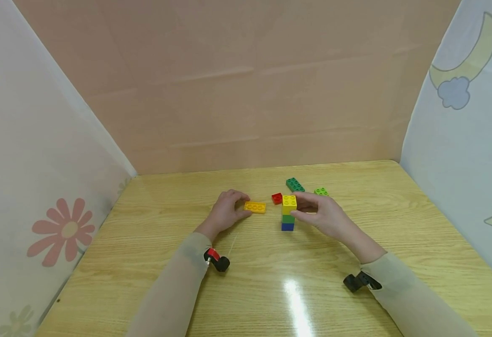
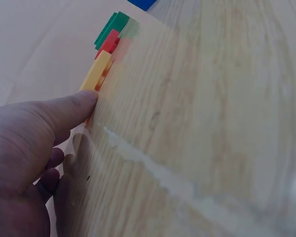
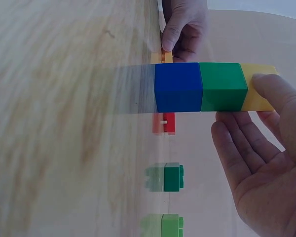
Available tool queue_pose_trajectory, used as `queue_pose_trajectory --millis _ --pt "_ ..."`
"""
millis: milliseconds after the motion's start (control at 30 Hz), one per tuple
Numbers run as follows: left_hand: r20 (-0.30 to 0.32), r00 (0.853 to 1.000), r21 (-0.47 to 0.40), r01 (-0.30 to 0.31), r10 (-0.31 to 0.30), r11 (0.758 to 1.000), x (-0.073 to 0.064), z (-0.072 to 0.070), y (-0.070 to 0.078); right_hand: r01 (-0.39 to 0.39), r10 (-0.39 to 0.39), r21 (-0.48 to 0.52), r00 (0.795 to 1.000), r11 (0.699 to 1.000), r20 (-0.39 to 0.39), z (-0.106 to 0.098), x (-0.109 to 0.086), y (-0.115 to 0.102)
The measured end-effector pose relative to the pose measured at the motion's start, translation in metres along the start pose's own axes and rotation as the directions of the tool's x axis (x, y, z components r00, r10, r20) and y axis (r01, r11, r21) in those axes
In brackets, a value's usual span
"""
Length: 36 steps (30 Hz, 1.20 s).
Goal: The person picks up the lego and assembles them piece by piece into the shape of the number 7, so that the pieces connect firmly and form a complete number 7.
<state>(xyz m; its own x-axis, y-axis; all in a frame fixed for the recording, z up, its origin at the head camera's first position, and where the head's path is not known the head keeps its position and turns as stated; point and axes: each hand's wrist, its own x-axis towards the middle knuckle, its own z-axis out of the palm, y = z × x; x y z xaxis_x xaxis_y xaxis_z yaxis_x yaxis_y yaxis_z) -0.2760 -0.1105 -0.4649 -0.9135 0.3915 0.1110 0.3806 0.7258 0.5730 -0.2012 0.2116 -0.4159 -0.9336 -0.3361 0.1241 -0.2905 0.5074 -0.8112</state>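
Observation:
An orange-yellow brick (image 1: pixel 255 207) lies with its hollow underside up, and my left hand (image 1: pixel 226 210) pinches its left end between thumb and fingers. To its right a small tower stands upright on the table, made of a blue brick (image 3: pixel 178 87) at the bottom, a green brick (image 3: pixel 223 87) in the middle and a yellow brick (image 1: pixel 289 202) on top. My right hand (image 1: pixel 323 216) holds the yellow brick from the right side, thumb in front. A small red brick (image 1: pixel 277 198) lies between the two, a little farther back.
Behind the tower lie a dark green brick (image 1: pixel 295 184) and a light green brick (image 1: pixel 321 192), the latter partly behind my right hand. The wooden table (image 1: pixel 246 290) ends at a pinkish-tan back sheet (image 1: pixel 246 93). Patterned white sheets stand at both sides.

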Motion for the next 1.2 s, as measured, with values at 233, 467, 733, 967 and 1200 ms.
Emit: queue_pose_trajectory --millis 233,467,733,967,1200 --pt "-0.003 1.000 -0.007 0.004 -0.004 1.000 0.000 0.002 -0.001 -0.003 0.003 -0.006 1.000 1.000 -0.004 0.001 -0.001 0.001" --pt "-0.028 0.999 -0.121 0.038 -0.042 0.992 0.000 0.002 -0.003 -0.011 0.011 0.005 1.000 1.000 -0.004 0.002 -0.001 0.001" --pt "-0.090 0.995 -0.213 0.013 -0.033 0.977 -0.003 0.002 -0.005 0.005 -0.005 0.004 1.000 1.000 -0.005 0.002 0.000 -0.001" --pt "-0.142 0.988 -0.314 0.018 -0.066 0.949 -0.005 -0.001 0.005 0.003 -0.003 0.010 1.000 1.000 -0.006 0.001 0.000 -0.001" --pt "-0.169 0.979 -0.387 0.044 -0.117 0.921 -0.006 -0.002 0.012 -0.005 0.005 -0.001 1.000 1.000 -0.005 0.001 -0.001 0.000"
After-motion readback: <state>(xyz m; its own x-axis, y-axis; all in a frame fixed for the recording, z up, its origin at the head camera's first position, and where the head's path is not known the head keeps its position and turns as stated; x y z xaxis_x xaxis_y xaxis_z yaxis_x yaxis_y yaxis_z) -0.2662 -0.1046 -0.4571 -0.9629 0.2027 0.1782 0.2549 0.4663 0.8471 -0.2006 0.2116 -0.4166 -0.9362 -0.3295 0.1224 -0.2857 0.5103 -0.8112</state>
